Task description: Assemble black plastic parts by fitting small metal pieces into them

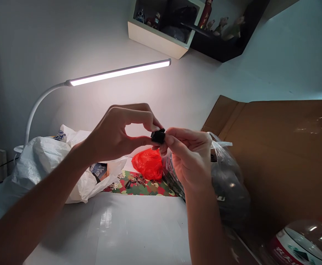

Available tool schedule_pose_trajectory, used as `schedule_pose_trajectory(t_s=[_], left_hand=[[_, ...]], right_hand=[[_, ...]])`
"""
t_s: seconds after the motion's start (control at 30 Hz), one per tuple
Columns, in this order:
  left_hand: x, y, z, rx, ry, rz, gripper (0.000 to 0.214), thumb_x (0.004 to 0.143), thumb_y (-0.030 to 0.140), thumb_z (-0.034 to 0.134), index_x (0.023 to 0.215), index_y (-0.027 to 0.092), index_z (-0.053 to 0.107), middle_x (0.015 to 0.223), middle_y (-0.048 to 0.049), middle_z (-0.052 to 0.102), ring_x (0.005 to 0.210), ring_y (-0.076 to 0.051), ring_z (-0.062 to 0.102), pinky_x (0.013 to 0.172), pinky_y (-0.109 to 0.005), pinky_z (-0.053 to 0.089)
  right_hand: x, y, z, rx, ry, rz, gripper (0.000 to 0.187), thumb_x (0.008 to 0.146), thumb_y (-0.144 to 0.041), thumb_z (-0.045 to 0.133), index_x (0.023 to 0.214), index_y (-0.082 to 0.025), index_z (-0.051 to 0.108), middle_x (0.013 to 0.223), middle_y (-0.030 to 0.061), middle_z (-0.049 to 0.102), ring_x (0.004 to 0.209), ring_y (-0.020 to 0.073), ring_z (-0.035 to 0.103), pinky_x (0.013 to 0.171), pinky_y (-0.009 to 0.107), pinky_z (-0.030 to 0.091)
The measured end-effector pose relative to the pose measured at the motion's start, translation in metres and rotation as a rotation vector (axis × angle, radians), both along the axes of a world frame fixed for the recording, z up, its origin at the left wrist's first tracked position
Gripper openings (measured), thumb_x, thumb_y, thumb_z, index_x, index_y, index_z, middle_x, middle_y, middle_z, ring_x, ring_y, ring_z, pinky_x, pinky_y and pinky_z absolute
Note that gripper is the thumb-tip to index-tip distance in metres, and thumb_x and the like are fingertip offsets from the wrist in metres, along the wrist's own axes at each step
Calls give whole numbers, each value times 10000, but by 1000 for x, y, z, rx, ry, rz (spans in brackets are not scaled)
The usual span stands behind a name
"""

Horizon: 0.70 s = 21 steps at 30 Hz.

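Note:
Both hands are raised above the table and meet at a small black blocky piece (158,136), whose exact kind I cannot make out. My left hand (125,127) pinches it from the left between thumb and fingers. From the right, my right hand (191,151) has its thumb and index finger pressed together at the piece's edge; whether it holds a further tiny part is hidden. Below and behind them lies a camouflage-patterned mat (161,190) with a heap of small metal-looking bits (139,179) and a dark piece (127,184).
A red plastic bag (148,163) sits behind the mat. White bags (45,154) stand left, a filled clear bag (229,184) right. A cardboard box (282,147) and large bottle (304,239) are farther right. A lit lamp (119,73) and wall shelf (157,38) hang above the white table (133,228).

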State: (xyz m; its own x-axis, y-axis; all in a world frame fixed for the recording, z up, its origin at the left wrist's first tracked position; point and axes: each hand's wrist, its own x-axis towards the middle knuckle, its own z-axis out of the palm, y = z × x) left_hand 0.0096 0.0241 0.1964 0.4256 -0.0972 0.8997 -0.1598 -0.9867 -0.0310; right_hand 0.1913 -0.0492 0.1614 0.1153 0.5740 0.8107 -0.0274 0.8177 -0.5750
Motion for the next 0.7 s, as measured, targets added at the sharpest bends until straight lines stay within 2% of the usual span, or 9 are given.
schedule_pose_trajectory(t_s=[0.13, 0.27, 0.7], left_hand=[[1, 2, -1, 56, -12, -3, 158, 888, 221, 866, 823, 229, 722, 980, -17, 812, 879, -160, 778, 766, -315, 644], [1, 2, -3, 43, -24, -3, 163, 877, 204, 872, 816, 224, 722, 999, -19, 818, 915, -172, 784, 792, -323, 644], [10, 3, -10, 59, -83, 49, 197, 922, 210, 827, 827, 193, 654, 1015, -20, 795, 920, -149, 783, 837, -320, 673]], right_hand=[[-4, 0, 1, -7, 46, -22, 117, 752, -159, 797, 761, -258, 858, 592, -27, 757, 485, 144, 693, 515, 312, 636], [-7, -2, 3, -22, 62, -33, 127, 708, -147, 793, 736, -255, 855, 566, -30, 747, 461, 140, 684, 476, 288, 613], [-8, -5, 4, -109, 84, -74, 49, 699, -203, 791, 715, -232, 828, 566, -17, 742, 466, 134, 649, 490, 287, 557]])
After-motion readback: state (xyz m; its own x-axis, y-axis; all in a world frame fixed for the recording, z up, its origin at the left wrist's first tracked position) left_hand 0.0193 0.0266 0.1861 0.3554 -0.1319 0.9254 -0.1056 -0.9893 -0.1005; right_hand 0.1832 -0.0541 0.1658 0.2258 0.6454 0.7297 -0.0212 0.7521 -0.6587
